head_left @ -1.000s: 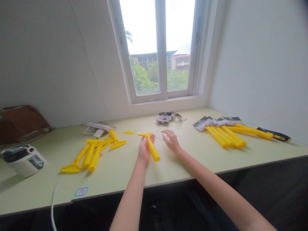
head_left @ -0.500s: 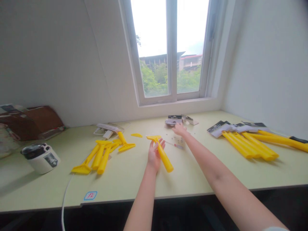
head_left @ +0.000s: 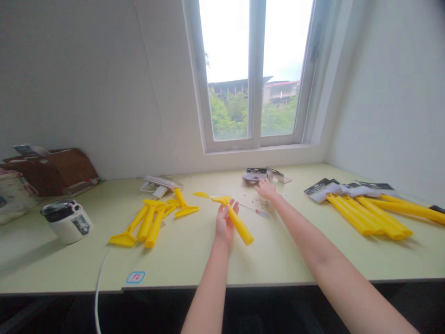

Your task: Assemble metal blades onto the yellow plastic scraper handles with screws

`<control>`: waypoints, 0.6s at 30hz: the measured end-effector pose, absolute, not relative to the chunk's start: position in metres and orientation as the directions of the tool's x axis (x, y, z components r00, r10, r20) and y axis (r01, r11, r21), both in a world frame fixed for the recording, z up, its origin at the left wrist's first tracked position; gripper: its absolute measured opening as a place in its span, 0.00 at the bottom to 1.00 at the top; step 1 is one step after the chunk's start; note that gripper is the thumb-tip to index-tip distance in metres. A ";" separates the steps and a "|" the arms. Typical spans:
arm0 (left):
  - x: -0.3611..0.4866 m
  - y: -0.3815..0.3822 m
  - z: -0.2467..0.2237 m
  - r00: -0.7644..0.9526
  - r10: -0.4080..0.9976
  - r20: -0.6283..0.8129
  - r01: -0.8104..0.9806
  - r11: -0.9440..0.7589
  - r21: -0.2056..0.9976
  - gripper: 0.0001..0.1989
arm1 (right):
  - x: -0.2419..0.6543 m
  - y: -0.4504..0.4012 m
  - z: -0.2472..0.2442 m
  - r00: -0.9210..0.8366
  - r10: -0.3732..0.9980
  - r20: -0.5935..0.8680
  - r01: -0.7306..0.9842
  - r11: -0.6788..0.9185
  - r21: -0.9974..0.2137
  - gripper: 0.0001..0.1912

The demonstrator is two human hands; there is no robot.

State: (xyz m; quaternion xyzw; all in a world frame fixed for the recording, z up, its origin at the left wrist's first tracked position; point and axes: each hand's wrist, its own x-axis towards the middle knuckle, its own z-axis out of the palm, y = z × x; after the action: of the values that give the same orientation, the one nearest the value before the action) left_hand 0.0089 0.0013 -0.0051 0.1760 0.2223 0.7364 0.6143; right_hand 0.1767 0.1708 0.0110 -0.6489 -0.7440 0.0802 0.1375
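My left hand (head_left: 225, 223) holds a yellow scraper (head_left: 239, 226) by its neck, its wide head up and its thick handle toward the table's front. My right hand (head_left: 266, 189) reaches to the back of the table, its fingertips at the front edge of a black-and-white package (head_left: 256, 175); whether they grip anything is too small to tell. Small metal bits (head_left: 256, 202) lie scattered before that hand. A screwdriver (head_left: 259, 213) rests between my two arms. A flat yellow piece (head_left: 200, 194) lies just left of the scraper's head.
Several yellow scrapers (head_left: 149, 225) lie at the left, near a power strip (head_left: 160, 182). A lidded white mug (head_left: 69, 225) and a brown box (head_left: 66, 169) stand farther left. Packaged yellow handles (head_left: 365, 213) fill the right side. A white cable (head_left: 99, 283) hangs over the front edge.
The view has shifted slightly, so the table's things appear a little farther right. Both hands keep nearly the same places, the left still with the scraper and the right still at the package.
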 end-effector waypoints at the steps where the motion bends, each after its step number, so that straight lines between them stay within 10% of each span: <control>1: 0.009 0.002 -0.005 -0.186 0.982 -0.018 -0.828 -0.146 0.541 0.12 | 0.176 0.171 0.011 -0.111 0.983 0.145 0.935 0.153 -0.320 0.23; 8: 0.006 0.005 -0.002 -0.202 0.979 -0.036 -0.852 -0.158 0.499 0.12 | 0.181 0.149 0.032 0.098 0.781 0.617 0.607 0.444 -0.659 0.21; 14: 0.001 0.006 -0.002 -0.259 0.965 -0.033 -0.863 -0.216 0.456 0.12 | 0.201 0.090 0.042 -0.173 0.909 0.379 -0.051 0.376 -0.925 0.21; 18: -0.003 0.007 -0.003 -0.308 0.951 -0.005 -0.866 -0.278 0.415 0.11 | 0.211 0.056 0.034 -0.423 0.860 0.286 -0.083 0.277 -0.957 0.23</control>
State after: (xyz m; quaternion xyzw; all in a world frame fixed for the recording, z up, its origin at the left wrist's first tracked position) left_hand -0.0029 0.0070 -0.0034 0.1227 0.1730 0.7899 0.5753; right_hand 0.2109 0.0563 0.0338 -0.2941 -0.6606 0.5243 0.4497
